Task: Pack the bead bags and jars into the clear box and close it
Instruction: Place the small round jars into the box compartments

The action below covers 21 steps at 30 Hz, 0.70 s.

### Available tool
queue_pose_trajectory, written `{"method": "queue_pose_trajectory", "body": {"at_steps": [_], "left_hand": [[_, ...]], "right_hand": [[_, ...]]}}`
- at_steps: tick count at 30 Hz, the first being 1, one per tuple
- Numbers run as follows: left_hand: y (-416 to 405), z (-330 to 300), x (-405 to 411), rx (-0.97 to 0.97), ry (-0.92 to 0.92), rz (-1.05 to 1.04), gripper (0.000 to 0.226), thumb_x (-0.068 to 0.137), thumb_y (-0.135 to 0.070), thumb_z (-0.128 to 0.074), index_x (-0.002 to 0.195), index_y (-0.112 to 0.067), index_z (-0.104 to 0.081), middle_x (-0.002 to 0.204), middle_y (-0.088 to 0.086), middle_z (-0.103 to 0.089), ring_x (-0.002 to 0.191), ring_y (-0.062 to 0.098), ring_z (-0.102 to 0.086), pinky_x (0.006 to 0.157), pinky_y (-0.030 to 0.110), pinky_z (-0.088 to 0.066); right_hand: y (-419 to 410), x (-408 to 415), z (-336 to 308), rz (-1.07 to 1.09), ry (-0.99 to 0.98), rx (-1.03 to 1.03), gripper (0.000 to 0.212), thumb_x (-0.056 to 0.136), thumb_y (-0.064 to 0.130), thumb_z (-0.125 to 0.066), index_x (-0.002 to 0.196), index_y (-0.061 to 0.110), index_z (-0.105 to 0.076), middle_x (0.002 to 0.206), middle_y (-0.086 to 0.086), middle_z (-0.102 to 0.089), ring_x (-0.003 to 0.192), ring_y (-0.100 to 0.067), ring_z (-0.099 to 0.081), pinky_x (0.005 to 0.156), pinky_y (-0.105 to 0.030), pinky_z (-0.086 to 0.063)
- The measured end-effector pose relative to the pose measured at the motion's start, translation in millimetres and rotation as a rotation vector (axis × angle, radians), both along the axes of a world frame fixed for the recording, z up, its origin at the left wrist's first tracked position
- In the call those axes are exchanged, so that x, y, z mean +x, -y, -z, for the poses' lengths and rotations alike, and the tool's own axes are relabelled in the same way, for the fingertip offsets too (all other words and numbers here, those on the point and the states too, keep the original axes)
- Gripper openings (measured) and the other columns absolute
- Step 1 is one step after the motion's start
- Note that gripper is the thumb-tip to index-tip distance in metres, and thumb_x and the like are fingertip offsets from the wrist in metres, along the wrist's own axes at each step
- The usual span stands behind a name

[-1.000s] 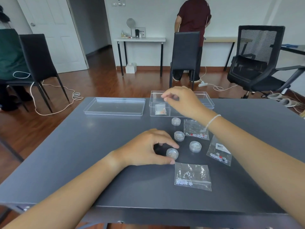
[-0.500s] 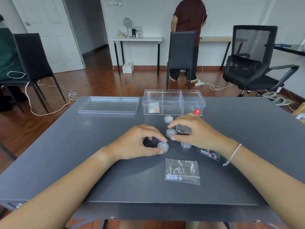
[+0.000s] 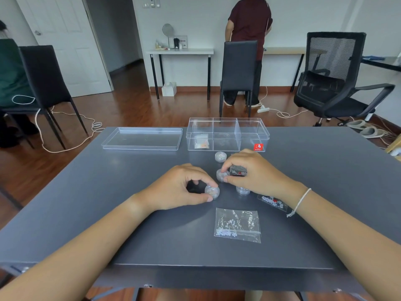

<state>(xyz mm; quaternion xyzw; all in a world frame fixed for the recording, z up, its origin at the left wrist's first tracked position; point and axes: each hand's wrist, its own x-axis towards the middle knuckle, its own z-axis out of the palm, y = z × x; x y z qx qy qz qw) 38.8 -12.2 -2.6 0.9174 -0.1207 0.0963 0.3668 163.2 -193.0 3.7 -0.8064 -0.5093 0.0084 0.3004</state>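
Observation:
The clear box [image 3: 227,127] with three compartments stands open at the table's far edge; a small bead bag [image 3: 201,141] lies in its left compartment. Its flat lid [image 3: 142,139] lies to the left. My left hand [image 3: 175,187] pinches a small round jar [image 3: 212,191] on the table. My right hand [image 3: 253,172] grips a second jar [image 3: 221,175] between thumb and finger and covers a bead bag [image 3: 238,171]. Another jar [image 3: 220,156] stands near the box, and one more jar [image 3: 243,190] sits under my right palm. A bead bag [image 3: 237,224] lies nearest me; another bag [image 3: 272,202] is half hidden by my right wrist.
The grey table [image 3: 86,203] holds everything. Beyond it stand a black chair [image 3: 237,68], a mesh office chair [image 3: 334,77] at right and another black chair [image 3: 43,83] at left. A person [image 3: 249,22] stands at the back wall.
My right hand came back from the box to the jars and closed on the middle jar. My left hand stayed on its jar.

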Motion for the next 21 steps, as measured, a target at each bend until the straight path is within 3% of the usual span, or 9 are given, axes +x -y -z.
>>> {"method": "queue_pose_trajectory", "body": {"at_steps": [6,9,15,21], "left_hand": [[-3,-5,3,-0.05,0.083,-0.059,0.022,0.07,-0.024,-0.073,0.087,-0.037,-0.068,0.086,-0.033,-0.064,0.077,0.001,-0.049,0.064,0.004,-0.034],[-7,-13,7,-0.09,0.129,-0.095,0.028,0.072,-0.019,-0.075,0.085,-0.042,-0.067,0.085,-0.033,-0.065,0.077,0.0,-0.05,0.064,0.005,-0.035],[-11,-35,30,-0.161,0.224,-0.122,0.029,0.074,-0.01,-0.072,0.085,-0.036,-0.066,0.081,-0.035,-0.064,0.074,-0.008,-0.052,0.062,0.002,-0.034],[-14,-54,77,-0.1,0.225,-0.185,0.019,0.073,-0.028,-0.073,0.081,-0.044,-0.066,0.079,-0.028,-0.065,0.069,0.001,-0.046,0.065,0.008,-0.037]], "right_hand": [[2,0,-1,0.001,-0.001,0.027,0.01,0.078,0.031,-0.066,0.085,0.025,-0.066,0.09,0.011,-0.065,0.092,-0.011,-0.047,0.09,-0.035,-0.039],[2,-1,-2,0.004,-0.002,0.068,0.009,0.077,0.027,-0.067,0.085,0.024,-0.066,0.088,0.014,-0.064,0.092,-0.013,-0.048,0.089,-0.032,-0.039],[5,0,-6,0.019,-0.028,0.14,0.01,0.075,0.021,-0.067,0.085,0.023,-0.065,0.089,0.01,-0.065,0.089,-0.009,-0.048,0.082,-0.022,-0.039],[10,4,-11,0.036,-0.047,0.195,0.01,0.075,0.021,-0.067,0.083,0.026,-0.063,0.087,0.013,-0.063,0.089,-0.007,-0.049,0.082,-0.017,-0.036]]}}
